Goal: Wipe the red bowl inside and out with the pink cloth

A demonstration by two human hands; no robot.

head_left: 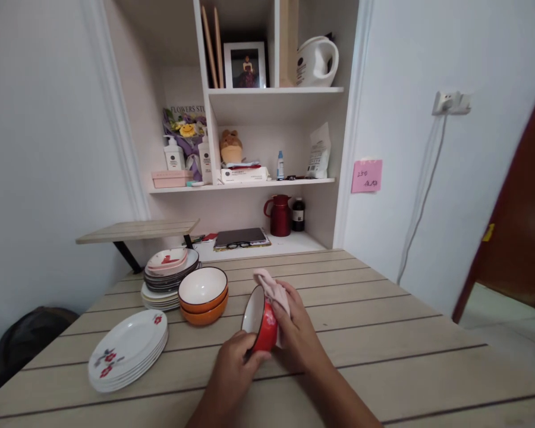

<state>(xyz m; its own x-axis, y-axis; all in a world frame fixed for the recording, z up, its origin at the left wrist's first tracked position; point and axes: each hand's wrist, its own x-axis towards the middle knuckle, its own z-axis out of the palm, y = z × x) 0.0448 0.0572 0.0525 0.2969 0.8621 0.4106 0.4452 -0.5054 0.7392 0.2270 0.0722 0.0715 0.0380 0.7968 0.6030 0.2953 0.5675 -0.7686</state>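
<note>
The red bowl, mouth tilted left, is between the left hand, pinching its near rim, and the right hand, gripping pink cloth against its right side.

A room in a home is shown; whether it is used for dining or for study cannot be told. The domestic character is indicated by open white shelving at 12 o'clock, on which a framed picture is displayed. A white watering can is kept at 1 o'clock, a soft-looking toy at 11 o'clock, and a bouquet with pump bottles at 10 o'clock. A red jug is seen near the centre. Household tableware is represented by patterned plates at 8 o'clock, orange bowls between 7 and 8 o'clock, and a red bowl at 6 o'clock, above a slatted table. A wall socket is mounted at 2 o'clock.
</note>
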